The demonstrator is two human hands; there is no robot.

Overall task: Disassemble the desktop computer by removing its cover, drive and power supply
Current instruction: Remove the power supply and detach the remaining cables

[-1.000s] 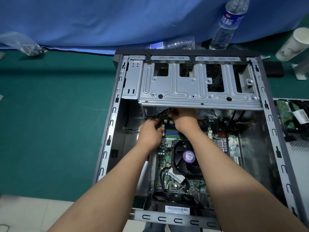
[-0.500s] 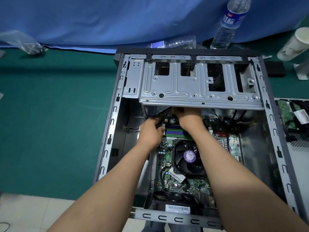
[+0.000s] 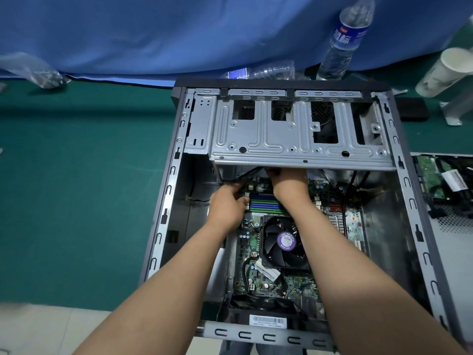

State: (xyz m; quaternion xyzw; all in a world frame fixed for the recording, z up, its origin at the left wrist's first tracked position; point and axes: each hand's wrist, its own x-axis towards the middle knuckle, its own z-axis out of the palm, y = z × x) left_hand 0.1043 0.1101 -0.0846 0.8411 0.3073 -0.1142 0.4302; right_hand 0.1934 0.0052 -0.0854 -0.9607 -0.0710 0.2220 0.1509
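- desktop computer [image 3: 419, 252] lies on its side on the green surface [image 3: 76, 201], cover already off, motherboard [image 3: 258, 275] and CPU fan [image 3: 285, 243] in plain sight
- left hand [image 3: 226, 206] sits just left of the RAM slots [image 3: 266, 204], fingers curled round a black cable [image 3: 245, 174] near the drive cage [image 3: 294, 131]
- right hand [image 3: 290, 181] reaches under the cage's near edge, fingers hidden there so can't tell what they're doing
- water bottle [image 3: 343, 39] and paper cup [image 3: 445, 70] stand beyond the far end of the case, another circuit board [image 3: 430, 175] lies off to the right
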